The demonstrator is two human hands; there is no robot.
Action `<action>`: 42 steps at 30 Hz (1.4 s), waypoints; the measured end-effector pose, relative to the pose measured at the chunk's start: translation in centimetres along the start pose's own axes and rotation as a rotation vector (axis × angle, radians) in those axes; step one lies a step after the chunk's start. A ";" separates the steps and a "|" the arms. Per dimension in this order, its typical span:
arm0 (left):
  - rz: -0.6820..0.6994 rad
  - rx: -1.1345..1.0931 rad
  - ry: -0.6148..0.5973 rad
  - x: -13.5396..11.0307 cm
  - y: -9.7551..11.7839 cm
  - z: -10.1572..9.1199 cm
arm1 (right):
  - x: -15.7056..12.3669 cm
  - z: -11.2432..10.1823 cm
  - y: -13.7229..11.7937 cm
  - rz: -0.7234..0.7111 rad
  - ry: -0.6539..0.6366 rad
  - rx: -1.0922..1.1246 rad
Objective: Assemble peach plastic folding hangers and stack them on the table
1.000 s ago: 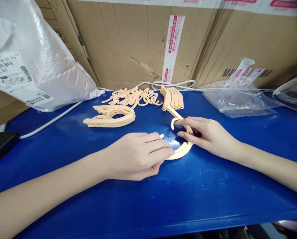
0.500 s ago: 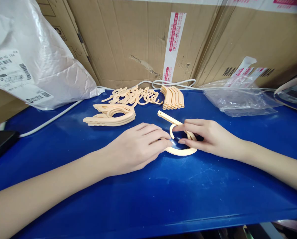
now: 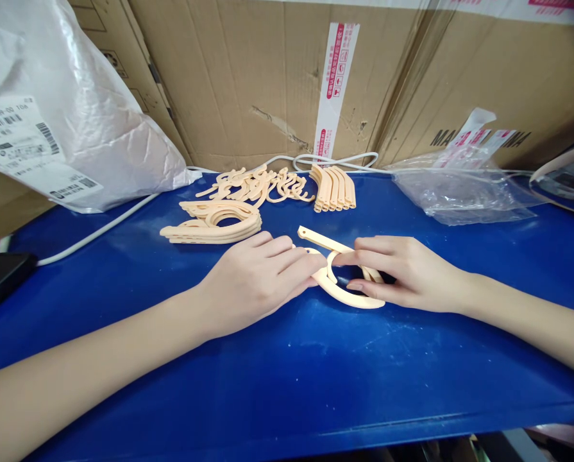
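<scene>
A peach plastic hanger piece (image 3: 347, 296), curved with a straight arm and a small hook, lies flat on the blue table (image 3: 287, 372) between my hands. My left hand (image 3: 258, 279) rests on its left end, fingers together and pressing down. My right hand (image 3: 402, 269) grips its right side, thumb and fingers pinching the hook and arm. Behind lie a stack of curved hanger pieces (image 3: 212, 224), a loose heap of small hooks (image 3: 258, 185) and a row of stacked straight pieces (image 3: 335, 188).
Large cardboard boxes (image 3: 277, 77) wall off the back. A white plastic mailing bag (image 3: 60, 109) sits at back left, a clear plastic bag (image 3: 455, 189) at back right. A white cable (image 3: 99, 232) runs along the table; a dark object (image 3: 0, 276) lies at the left edge.
The hanger piece has turned and slid left, its straight arm now pointing back-left. My left hand moved up and left onto its end; my right hand followed, still on the hook.
</scene>
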State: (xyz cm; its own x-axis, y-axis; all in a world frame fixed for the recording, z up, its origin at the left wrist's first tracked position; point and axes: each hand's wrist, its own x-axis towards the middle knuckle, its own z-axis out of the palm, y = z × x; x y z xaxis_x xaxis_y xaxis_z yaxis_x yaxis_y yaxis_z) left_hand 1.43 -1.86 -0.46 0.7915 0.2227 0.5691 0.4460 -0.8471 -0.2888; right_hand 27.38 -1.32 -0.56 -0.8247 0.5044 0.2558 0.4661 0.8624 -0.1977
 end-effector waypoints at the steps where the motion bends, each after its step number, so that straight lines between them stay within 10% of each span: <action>1: -0.013 -0.012 -0.003 0.0 0.0 0.0 | 0.0 0.1 0.1 -0.009 0.014 0.005; 21: -0.382 -0.310 -0.143 0.0 -0.3 0.3 | 0.2 0.3 -1.1 -0.129 0.084 -0.046; 42: -0.420 -0.458 -0.130 -0.3 -0.5 0.4 | 0.1 0.7 -0.9 -0.061 -0.099 0.040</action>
State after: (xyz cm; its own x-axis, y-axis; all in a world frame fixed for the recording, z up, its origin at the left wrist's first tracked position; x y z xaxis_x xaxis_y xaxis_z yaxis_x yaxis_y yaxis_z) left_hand 1.15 -1.36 -0.78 0.6449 0.6135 0.4557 0.5283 -0.7887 0.3142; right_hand 26.64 -2.03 -1.04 -0.8797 0.4425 0.1744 0.4026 0.8880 -0.2223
